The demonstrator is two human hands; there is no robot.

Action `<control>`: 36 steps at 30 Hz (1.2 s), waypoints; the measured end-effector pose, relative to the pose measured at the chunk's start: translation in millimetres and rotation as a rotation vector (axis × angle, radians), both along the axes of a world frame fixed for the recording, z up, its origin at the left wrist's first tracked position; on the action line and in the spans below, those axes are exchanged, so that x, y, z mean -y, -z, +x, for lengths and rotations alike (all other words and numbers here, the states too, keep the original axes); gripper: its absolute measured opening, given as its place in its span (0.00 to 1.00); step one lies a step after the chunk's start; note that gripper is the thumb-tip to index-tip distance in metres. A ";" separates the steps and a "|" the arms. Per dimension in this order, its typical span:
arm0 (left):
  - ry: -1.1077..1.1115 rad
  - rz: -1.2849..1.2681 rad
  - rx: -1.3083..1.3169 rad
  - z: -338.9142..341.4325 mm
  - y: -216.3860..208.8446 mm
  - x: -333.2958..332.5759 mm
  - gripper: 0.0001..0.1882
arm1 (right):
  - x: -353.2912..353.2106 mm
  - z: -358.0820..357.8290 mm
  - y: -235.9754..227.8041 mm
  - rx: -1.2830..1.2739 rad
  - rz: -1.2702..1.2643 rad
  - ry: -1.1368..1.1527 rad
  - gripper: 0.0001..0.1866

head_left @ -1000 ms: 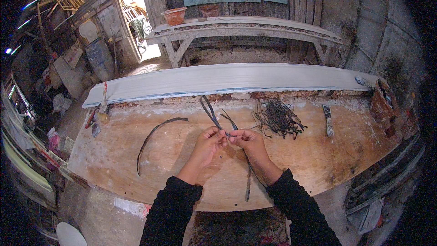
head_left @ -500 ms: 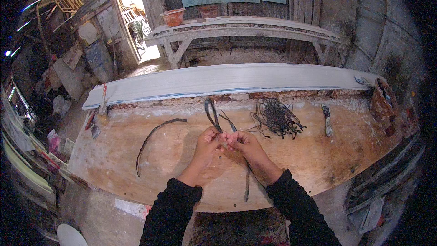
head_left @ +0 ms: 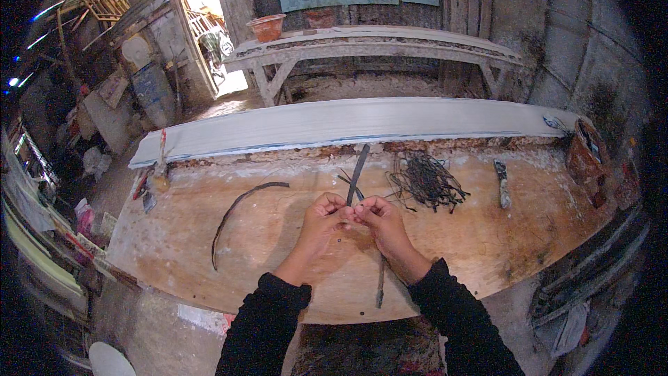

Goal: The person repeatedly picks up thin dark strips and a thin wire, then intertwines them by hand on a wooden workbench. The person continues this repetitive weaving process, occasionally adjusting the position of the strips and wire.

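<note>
A worn grey wall (head_left: 501, 14) closes the room's right side. The wooden table (head_left: 181, 237), with white stains on its top, stands before a long pale bench (head_left: 376, 49). Along the table's far edge lies 1 long white board (head_left: 348, 122). Near this edge, right of the middle, is a tangle of black strings (head_left: 429, 181). At the table's middle, the left hand (head_left: 322, 226) is nearly closed, pinching 1 dark strip (head_left: 358, 173); the right hand (head_left: 383, 226) curls beside it, and I cannot tell if it grips too.
</note>
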State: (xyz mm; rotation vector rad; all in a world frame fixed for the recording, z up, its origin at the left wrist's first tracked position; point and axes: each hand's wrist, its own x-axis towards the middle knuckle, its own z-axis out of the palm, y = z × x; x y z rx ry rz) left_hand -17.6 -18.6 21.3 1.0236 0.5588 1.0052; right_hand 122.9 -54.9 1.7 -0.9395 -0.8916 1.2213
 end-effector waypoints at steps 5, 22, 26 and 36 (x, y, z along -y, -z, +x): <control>0.057 -0.084 -0.021 -2.6 4.8 -3.9 0.05 | 6.1 -1.6 -6.8 0.620 0.419 0.231 0.10; 0.030 0.045 -0.083 -5.0 0.7 -1.0 0.07 | 17.1 -1.5 -26.3 0.879 0.630 0.262 0.10; 0.051 0.054 -0.100 -6.1 -4.1 0.3 0.09 | 11.1 3.3 -15.9 0.896 0.631 0.277 0.11; -0.083 0.218 -0.267 -3.3 -13.4 9.1 0.16 | 10.5 -1.9 -12.3 0.683 0.391 0.210 0.04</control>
